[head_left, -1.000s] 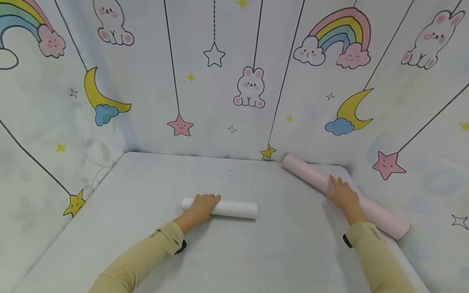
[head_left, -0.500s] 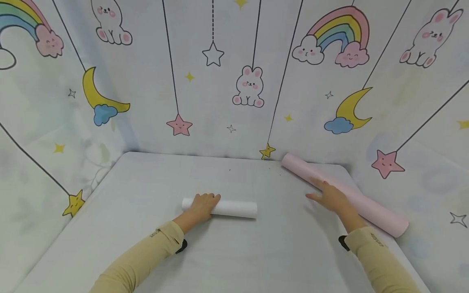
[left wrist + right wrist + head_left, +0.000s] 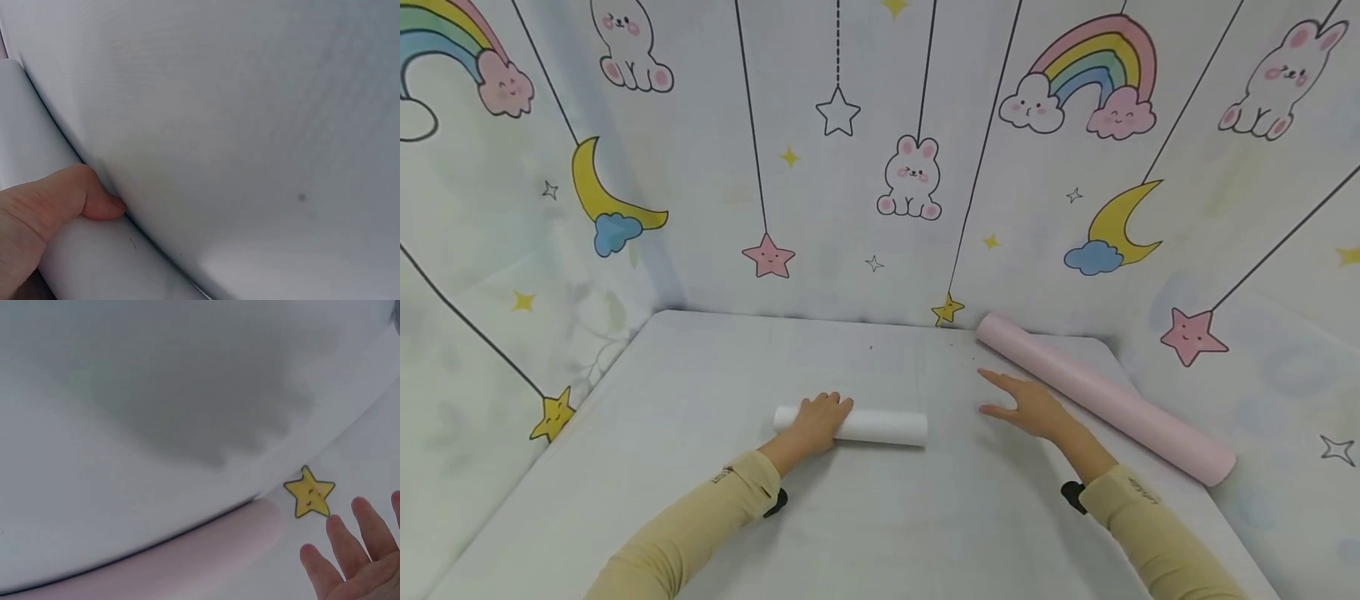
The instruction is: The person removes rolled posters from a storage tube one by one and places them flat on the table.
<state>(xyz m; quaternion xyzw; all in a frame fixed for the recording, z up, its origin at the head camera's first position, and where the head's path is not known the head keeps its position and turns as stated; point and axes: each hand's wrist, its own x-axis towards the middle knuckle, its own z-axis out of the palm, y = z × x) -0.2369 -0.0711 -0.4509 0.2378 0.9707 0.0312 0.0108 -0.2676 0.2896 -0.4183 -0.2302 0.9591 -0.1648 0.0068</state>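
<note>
- Step in hand, as I judge it: I have the left hand [image 3: 817,421] keeping the white roll [image 3: 883,426] in place, while the right hand [image 3: 1030,407] is free to work.
- Left fingers: curled over the roll toward its left end, gripping it; the left wrist view shows the thumb [image 3: 97,201] bent against its side.
- Right fingers: straight and spread, holding nothing, right of centre between the two rolls and apart from both.
- Next move, I would say: it calls for a steady left grip and bringing the right hand left to the white roll's bare end.
- White roll: smooth, plain, short, lying level at the centre of the frame on the white table [image 3: 887,525]. I cannot tell if it is hollow.
- Pink roll [image 3: 1105,398]: pale, smooth, longer and thicker, slanting from the table's back edge down toward the right of the frame; neither hand touches it.
</note>
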